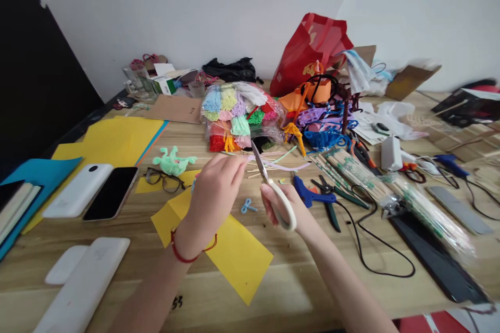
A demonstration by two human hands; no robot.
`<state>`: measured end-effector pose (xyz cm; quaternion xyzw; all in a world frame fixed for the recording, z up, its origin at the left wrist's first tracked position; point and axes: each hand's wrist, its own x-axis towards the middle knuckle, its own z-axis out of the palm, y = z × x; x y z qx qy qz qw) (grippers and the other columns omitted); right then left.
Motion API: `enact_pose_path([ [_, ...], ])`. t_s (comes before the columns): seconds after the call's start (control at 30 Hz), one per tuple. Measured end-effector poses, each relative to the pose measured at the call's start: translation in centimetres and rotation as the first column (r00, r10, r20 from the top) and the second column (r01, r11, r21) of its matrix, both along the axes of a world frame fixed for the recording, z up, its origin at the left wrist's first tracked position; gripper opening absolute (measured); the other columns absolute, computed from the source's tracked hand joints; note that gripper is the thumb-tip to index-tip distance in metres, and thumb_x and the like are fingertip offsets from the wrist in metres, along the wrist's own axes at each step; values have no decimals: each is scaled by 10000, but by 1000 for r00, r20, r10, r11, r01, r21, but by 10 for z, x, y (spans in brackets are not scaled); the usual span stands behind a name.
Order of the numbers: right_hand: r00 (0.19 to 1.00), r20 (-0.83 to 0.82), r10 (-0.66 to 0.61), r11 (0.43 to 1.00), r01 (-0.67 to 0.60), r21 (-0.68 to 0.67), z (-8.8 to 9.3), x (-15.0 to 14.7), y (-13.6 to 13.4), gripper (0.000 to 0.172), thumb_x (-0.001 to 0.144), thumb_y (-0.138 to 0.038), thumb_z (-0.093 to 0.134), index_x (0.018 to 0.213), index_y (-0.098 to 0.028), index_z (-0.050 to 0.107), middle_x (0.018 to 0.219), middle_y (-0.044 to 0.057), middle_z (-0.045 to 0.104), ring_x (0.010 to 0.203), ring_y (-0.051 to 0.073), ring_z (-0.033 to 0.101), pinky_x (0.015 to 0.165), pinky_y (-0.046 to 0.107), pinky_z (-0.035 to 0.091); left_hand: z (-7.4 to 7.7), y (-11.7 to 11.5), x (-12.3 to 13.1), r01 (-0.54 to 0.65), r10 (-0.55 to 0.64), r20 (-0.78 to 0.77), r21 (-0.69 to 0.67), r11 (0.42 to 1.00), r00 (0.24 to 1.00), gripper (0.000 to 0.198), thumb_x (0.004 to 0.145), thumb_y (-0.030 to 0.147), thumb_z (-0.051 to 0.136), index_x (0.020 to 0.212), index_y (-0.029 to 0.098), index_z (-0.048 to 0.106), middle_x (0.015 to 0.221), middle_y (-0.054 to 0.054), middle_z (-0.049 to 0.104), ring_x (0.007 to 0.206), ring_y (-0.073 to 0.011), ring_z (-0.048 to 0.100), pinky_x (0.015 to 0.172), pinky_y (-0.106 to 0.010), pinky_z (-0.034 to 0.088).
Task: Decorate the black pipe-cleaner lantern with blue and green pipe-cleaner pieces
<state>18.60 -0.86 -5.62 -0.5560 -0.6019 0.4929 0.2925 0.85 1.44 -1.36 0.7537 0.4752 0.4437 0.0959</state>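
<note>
My right hand (pixel 281 203) grips a pair of scissors (pixel 287 213) by its white handles, the metal blades pointing up and away. My left hand (pixel 219 187), with a red string bracelet at the wrist, is closed in a pinch on a lilac pipe cleaner (pixel 291 167). The pipe cleaner runs from the left fingertips past the scissor blades to the right; whether it lies between the blades, I cannot tell. Below the hands, a small light-blue looped pipe-cleaner piece (pixel 247 206) rests on the table. Folded yellow paper (pixel 240 260) lies partly under my left arm.
Bagged colourful pipe cleaners (pixel 238 114) sit behind the hands. To the right are a blue glue gun (pixel 312 195), pliers (pixel 332 208) and bundled wooden sticks (pixel 347 171). Eyeglasses (pixel 166 179), a mint-green pipe-cleaner figure (pixel 173 161) and a phone (pixel 111 192) lie left.
</note>
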Motion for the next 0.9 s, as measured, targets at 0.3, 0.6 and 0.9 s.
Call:
enact_pose_path([
  [0.3,897,372,-240,965,177,195,-54,4,31,70,803,-132,629,742,-161,612,875,175,704,899,296,680,825,373,473,12,9,-16,354,-7,608,-453,819,794,242,856,419,710,848,199,609,880,-52,766,827,-174,699,710,-258,496],
  [0.6,983,-175,-57,909,124,398,28,-19,9,225,965,-378,579,1071,-213,689,1060,73,745,951,194,709,860,327,573,29,-12,-10,373,-19,617,-452,810,787,177,806,358,757,811,187,711,883,-34,747,866,-175,677,796,-272,508],
  [0.9,773,-633,-35,914,282,293,59,-34,10,163,775,-342,825,754,-214,727,774,-1,730,638,118,654,616,263,573,30,-18,-10,419,-79,644,-395,818,761,125,851,322,729,817,208,691,842,-15,721,829,-161,654,776,-277,505],
])
